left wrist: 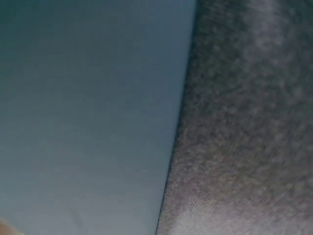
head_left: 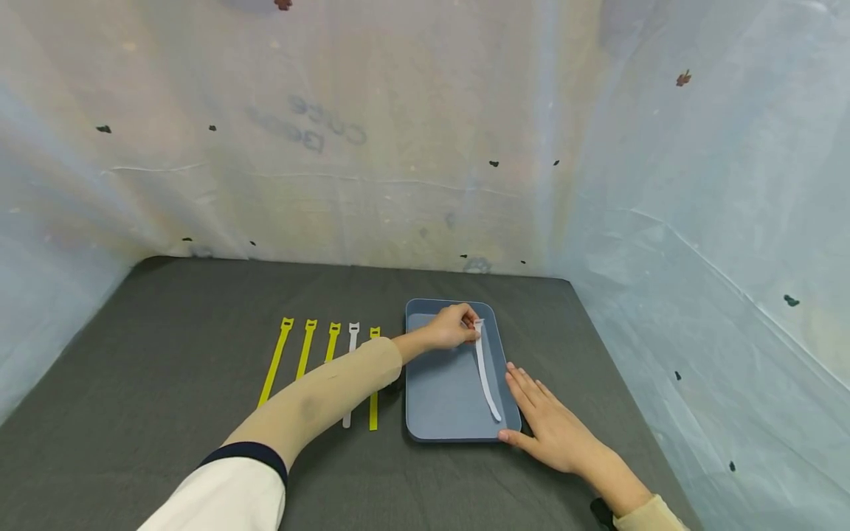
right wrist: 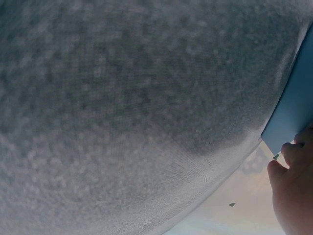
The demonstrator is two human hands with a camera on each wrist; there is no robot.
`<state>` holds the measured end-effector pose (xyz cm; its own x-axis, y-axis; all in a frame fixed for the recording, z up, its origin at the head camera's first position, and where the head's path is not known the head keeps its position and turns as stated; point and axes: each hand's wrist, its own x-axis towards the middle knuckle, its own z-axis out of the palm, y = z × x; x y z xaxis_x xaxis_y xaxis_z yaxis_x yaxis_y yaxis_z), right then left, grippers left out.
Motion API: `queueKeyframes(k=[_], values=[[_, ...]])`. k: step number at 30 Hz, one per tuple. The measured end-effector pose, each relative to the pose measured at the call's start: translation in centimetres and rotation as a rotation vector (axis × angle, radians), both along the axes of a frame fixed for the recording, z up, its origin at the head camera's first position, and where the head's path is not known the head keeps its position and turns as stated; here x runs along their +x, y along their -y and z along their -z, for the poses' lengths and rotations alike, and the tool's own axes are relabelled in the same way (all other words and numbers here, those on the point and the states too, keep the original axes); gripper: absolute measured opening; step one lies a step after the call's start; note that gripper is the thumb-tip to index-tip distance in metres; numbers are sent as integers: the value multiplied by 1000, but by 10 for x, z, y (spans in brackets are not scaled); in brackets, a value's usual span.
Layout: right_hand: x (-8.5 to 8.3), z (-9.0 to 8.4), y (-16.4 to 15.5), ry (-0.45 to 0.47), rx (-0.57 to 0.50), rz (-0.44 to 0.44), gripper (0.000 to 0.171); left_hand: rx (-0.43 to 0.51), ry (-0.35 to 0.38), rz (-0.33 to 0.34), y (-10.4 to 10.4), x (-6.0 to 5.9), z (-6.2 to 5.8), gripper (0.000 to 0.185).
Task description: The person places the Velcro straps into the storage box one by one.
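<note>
A grey-blue tray (head_left: 441,383) lies on the dark grey tablecloth (head_left: 166,383). A white strap (head_left: 485,372) lies lengthwise in the tray near its right side. My left hand (head_left: 473,330) reaches across and pinches the strap's far, head end. My right hand (head_left: 531,413) lies flat at the tray's near right corner, fingers straight along the rim and thumb against the front edge. The left wrist view shows only the tray floor (left wrist: 88,107) and cloth (left wrist: 244,122). The right wrist view shows cloth (right wrist: 122,98), a tray corner (right wrist: 296,112) and my right hand (right wrist: 293,191).
Left of the tray a row of straps lies side by side: three yellow straps (head_left: 305,348), a white one (head_left: 350,369) and another yellow one (head_left: 374,409) partly under my left forearm. Pale plastic sheeting (head_left: 697,258) walls the table at the back and right.
</note>
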<state>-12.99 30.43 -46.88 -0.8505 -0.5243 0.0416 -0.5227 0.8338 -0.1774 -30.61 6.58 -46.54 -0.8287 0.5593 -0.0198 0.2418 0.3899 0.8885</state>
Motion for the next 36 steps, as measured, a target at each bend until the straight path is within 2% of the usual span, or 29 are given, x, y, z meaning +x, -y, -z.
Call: queueKeyframes(k=[11,18,26,31,36], values=[[2,1,-1,-14,7,-5,95,-41,-47,10,-10,-5,5,19],[3,1,-1,-7,6,6,95,-108,-137,0,-13,-10,11,19],[5,2,1,0,6,10,96,-195,-216,40,-13,-4,12,20],[5,1,1,-12,10,-1,95,-218,-249,35,-13,-2,13,22],[4,0,2,-11,8,-17,94,-283,-267,29,-13,-4,16,24]])
